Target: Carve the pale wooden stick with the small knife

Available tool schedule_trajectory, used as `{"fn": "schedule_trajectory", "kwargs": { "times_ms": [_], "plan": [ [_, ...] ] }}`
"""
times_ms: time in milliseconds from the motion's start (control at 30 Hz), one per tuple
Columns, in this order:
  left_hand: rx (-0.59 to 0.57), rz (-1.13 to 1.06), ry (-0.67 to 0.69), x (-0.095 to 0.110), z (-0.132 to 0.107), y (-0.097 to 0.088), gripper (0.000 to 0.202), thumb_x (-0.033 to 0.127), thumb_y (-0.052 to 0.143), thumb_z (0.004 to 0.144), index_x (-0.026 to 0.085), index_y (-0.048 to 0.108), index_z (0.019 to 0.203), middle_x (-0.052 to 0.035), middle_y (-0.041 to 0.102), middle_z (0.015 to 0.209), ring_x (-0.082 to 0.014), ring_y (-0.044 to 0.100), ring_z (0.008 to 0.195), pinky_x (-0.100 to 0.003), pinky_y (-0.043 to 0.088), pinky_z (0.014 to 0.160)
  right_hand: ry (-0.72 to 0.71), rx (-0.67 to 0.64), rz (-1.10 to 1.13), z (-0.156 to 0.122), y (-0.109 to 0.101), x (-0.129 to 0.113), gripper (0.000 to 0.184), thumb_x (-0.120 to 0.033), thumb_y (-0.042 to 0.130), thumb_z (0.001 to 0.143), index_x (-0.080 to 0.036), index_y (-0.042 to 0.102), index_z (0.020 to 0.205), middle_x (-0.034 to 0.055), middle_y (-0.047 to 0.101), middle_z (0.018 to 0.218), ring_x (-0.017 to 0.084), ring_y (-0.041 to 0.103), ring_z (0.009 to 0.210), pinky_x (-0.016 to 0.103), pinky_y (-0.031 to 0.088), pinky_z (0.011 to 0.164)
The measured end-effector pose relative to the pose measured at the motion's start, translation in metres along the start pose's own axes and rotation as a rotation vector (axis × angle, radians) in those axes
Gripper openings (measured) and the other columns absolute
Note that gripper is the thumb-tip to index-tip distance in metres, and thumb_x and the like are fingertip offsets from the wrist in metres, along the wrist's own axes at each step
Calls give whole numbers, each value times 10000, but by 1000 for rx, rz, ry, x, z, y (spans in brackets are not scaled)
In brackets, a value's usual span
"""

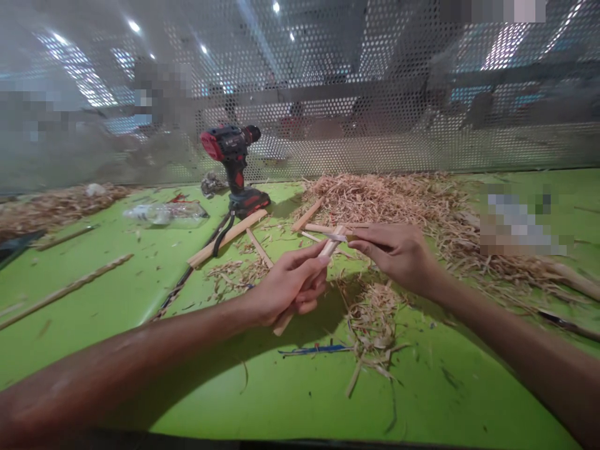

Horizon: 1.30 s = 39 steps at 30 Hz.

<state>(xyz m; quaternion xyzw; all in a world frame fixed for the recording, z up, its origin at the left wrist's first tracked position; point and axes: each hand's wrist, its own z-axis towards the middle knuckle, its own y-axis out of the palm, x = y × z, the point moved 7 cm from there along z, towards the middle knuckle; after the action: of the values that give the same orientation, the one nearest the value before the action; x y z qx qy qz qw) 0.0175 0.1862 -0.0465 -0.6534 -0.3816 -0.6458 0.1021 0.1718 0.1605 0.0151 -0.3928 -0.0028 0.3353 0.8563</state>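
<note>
In the middle of the view my left hand (296, 278) is closed round a pale wooden strip (332, 244). The strip slants, its upper end pointing away from me and its lower end showing below my fingers. My right hand (394, 251) pinches a small knife (337, 237), whose thin blade lies across the strip near its upper end. Most of the knife's handle is hidden by my fingers. Beneath both hands, curled wood shavings (375, 319) lie on the green tabletop (234, 394).
A cordless drill (234, 165) stands upright at the back, beside a flat wooden slat (229, 237). A large heap of shavings (375, 197) spreads behind my hands. Left lie a clear plastic bottle (164, 214) and a twisted stick (70, 287). A perforated metal screen (319, 125) borders the table's far side.
</note>
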Motion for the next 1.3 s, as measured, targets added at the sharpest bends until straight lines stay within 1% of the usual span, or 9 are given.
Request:
{"fn": "schedule_trajectory", "kwargs": {
  "times_ms": [233,600,800,967,1067,1133,1167,1233,1300],
  "plan": [
    [-15,-9,-11,-2,2,-2,145,301,590,941,209,568,1051,76,391,655,-22,264,421,-126,225,355,35,-37,-11,-2,3,8,181,-224,691,888,-223,778,1047,56,777,954,216,749,842,337,641,694],
    [-11,-33,-31,-7,4,-5,130,316,604,933,196,554,937,74,383,640,-17,249,423,-119,215,353,75,-77,30,-1,4,13,186,-235,677,902,-174,769,1051,74,777,954,158,718,676,256,584,515],
    [3,-24,-41,-8,5,-8,126,299,585,943,198,578,1017,74,394,644,-21,269,422,-119,231,352,77,-95,25,0,7,14,184,-245,666,911,-186,772,1049,68,778,954,171,714,673,286,580,512],
    [19,-20,-49,-8,5,-8,257,302,595,937,209,591,1177,77,398,646,-19,258,422,-118,226,349,69,-90,13,-2,8,17,188,-264,677,904,-190,778,1044,64,780,954,167,693,647,285,538,472],
    [22,32,-79,-9,-2,-6,385,300,578,946,220,553,1322,78,409,635,-24,277,415,-123,245,348,227,-80,88,-7,-4,44,215,-325,636,936,-207,783,1040,49,777,817,110,549,425,257,390,322],
    [-3,76,-103,-9,-8,-2,466,289,571,950,236,502,1408,77,424,632,-27,302,415,-127,270,354,383,19,116,-10,-23,69,246,-361,607,955,-216,783,1048,48,755,716,84,430,327,256,305,276],
    [-26,79,-102,-8,-10,0,497,280,571,950,245,477,1436,82,417,625,-26,299,414,-126,275,356,423,88,105,-11,-33,77,240,-370,624,944,-224,784,1048,55,750,705,85,432,328,257,307,280],
    [-54,64,-78,-5,-10,2,504,264,561,952,239,470,1447,82,416,629,-26,297,418,-126,284,357,405,170,74,-8,-45,82,201,-376,689,898,-254,793,1019,75,759,758,115,532,408,266,373,326],
    [-66,32,-67,-4,-6,2,493,255,554,953,230,475,1438,80,421,636,-26,292,418,-126,280,352,326,136,78,-2,-41,73,158,-381,718,873,-291,801,973,76,767,827,161,630,532,285,448,388]
  ]
}}
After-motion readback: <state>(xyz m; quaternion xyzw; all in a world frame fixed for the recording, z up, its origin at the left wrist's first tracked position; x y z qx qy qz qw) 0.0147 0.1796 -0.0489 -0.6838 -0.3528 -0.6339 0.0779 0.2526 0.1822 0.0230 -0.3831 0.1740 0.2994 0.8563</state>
